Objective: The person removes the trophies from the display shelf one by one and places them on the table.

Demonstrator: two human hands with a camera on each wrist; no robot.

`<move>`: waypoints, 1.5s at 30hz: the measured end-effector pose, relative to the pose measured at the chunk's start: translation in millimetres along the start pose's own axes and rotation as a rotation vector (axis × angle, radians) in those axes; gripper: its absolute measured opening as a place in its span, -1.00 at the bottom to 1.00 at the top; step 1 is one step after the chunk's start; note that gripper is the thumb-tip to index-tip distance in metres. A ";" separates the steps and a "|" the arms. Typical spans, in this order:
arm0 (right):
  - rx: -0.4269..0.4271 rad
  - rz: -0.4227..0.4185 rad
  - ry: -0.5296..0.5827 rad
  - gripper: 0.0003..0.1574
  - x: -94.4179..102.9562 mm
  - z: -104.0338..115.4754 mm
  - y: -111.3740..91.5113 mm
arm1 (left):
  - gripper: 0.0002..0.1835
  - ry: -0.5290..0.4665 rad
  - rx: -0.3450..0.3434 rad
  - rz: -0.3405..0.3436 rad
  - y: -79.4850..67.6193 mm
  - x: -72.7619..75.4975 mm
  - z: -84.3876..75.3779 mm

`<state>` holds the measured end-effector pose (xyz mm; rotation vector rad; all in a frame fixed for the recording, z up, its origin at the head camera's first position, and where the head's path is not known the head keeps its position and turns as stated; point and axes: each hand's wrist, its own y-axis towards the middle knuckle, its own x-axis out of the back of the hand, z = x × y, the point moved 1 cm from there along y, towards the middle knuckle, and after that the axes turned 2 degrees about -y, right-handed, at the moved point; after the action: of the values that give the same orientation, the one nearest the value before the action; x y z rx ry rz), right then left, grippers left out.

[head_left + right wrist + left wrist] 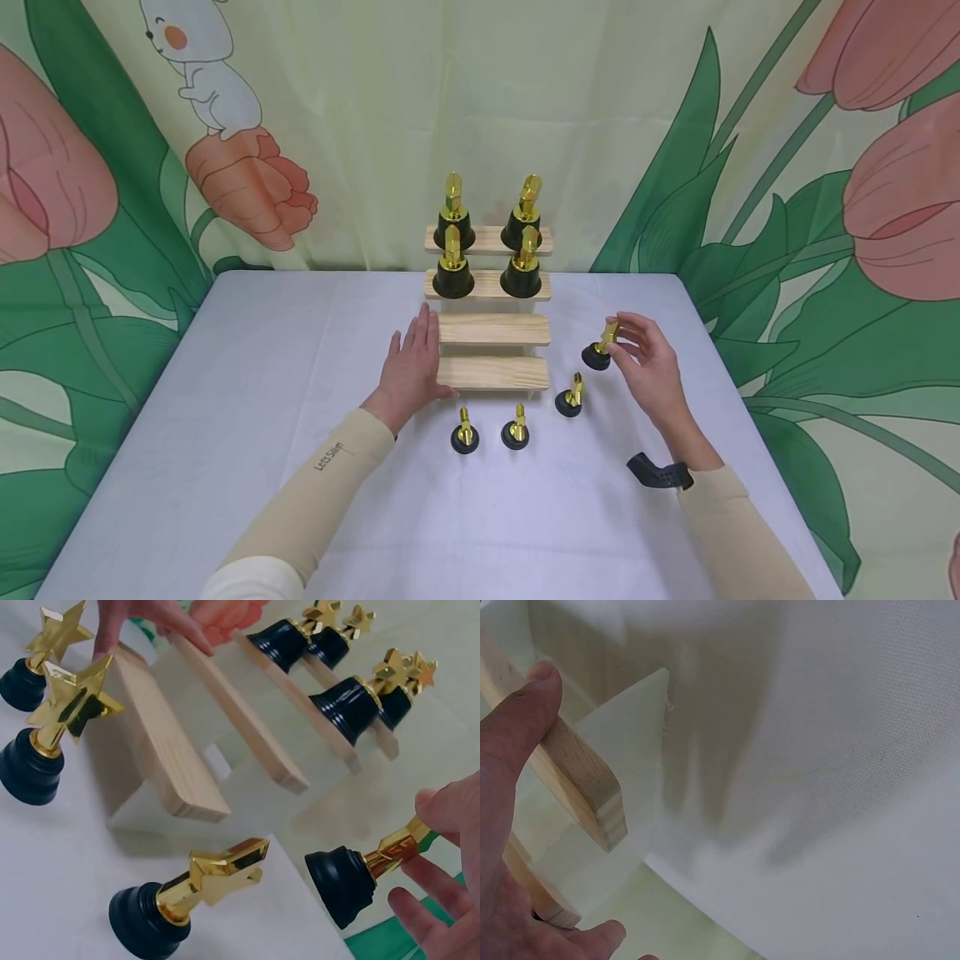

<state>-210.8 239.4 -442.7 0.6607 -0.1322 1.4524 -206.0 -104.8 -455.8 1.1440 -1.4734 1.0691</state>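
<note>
A stepped rack (495,329) with wooden shelves stands at the table's far middle. My left hand (408,362) rests against its left side with fingers straight; in the left wrist view the thumb (536,697) lies over one shelf's end. To the rack's right, my right hand (651,367) pinches a small star trophy (597,357) by its gold star. The trophy's black base (341,887) points away from the palm in the right wrist view. Closest to that hand, another star trophy (569,404) stands upright on the table.
Two more star trophies, one at left (465,437) and one at right (515,433), stand before the rack. Several trophies fill its upper two shelves, including one at front right (521,279). A printed curtain (375,125) hangs behind the white-covered table (225,417).
</note>
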 end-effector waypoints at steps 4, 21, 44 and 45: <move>-0.020 -0.001 -0.006 -0.38 0.6 -3.7 -4.5 | 0.52 0.002 0.001 -0.001 -0.4 0.4 0.0; -0.094 0.039 -0.045 -0.38 -2.5 -23.2 -26.4 | 0.51 -0.005 0.006 -0.002 0.4 -1.2 0.1; -0.108 0.043 -0.096 -0.36 1.1 -36.6 -48.2 | 0.51 -0.029 0.006 0.002 0.4 0.1 -0.8; -0.108 0.044 -0.096 -0.36 1.1 -37.0 -48.9 | 0.51 -0.028 0.006 0.001 0.4 -0.1 -0.9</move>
<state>-175.8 259.6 -488.8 0.6421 -0.2991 1.4452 -206.2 -103.8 -455.7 1.1668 -1.4940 1.0624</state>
